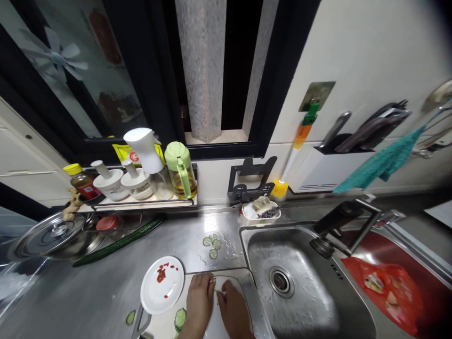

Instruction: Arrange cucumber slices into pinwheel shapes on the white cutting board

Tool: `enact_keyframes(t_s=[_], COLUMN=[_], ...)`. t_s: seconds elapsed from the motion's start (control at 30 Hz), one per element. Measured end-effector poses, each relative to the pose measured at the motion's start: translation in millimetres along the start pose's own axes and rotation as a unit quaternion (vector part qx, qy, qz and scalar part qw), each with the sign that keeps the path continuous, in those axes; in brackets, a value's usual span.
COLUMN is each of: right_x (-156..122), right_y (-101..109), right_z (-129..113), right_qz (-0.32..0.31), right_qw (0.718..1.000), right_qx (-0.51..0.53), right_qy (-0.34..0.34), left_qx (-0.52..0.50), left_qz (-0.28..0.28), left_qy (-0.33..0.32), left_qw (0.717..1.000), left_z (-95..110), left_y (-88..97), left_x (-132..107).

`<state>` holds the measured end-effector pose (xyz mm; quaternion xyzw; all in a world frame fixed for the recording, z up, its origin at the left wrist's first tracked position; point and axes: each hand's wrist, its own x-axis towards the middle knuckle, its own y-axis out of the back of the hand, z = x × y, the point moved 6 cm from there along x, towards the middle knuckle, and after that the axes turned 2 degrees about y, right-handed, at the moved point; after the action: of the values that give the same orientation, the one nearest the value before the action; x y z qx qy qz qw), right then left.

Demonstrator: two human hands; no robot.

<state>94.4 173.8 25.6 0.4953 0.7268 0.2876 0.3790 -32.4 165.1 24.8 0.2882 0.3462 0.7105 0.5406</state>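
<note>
Nearest me, a bare left hand [199,294] and right hand [232,301] stand close together around a small pale-green piece [213,280], probably cucumber; I cannot tell which one grips it. They are over a cream, round-cornered board [163,326], perhaps to catch scraps. A round white plate [173,287] with red bits [161,274] appears to overlap its edge, seemingly for easy reach. Beyond, thin cucumber slices [216,244] lie on the wet steel counter [106,292].
</note>
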Motion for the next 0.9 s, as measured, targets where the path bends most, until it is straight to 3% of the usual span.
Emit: enact_keyframes(t_s=[0.1,0.17,0.27,0.33,0.53,0.7,0.9], right_x=[-5.2,-11.6,-27.4,-35.9,-40.6,-39.8,-40.6], right_y=[-5.2,-9.9,-20.7,-29.4,-41.2,-36.3,-36.3], right_z=[8.5,11.6,14.2,18.9,28.0,23.5,27.5], right_qz=[0.033,0.09,0.188,0.229,0.221,0.221,0.23], right_qw=[0.997,0.983,0.929,0.894,0.864,0.847,0.854], right_qx=[-0.033,-0.088,-0.16,-0.21,-0.289,-0.322,-0.292], right_qy=[0.053,0.135,0.277,0.321,0.349,0.361,0.363], left_qx=[0.024,0.039,0.071,0.105,0.178,0.194,0.199], left_qz=[0.016,0.032,0.061,0.08,0.056,0.043,0.059], left_qy=[-0.052,-0.101,-0.164,-0.184,-0.138,-0.123,-0.117], left_qw=[0.998,0.994,0.982,0.974,0.973,0.972,0.971], left_z=[3.7,4.4,-0.5,-6.7,-21.7,-20.6,-15.1], left_y=[6.0,6.2,-3.8,-15.5,-45.9,-49.0,-47.3], left_x=[-6.1,-14.0,-29.0,-37.8,-49.0,-51.9,-52.2])
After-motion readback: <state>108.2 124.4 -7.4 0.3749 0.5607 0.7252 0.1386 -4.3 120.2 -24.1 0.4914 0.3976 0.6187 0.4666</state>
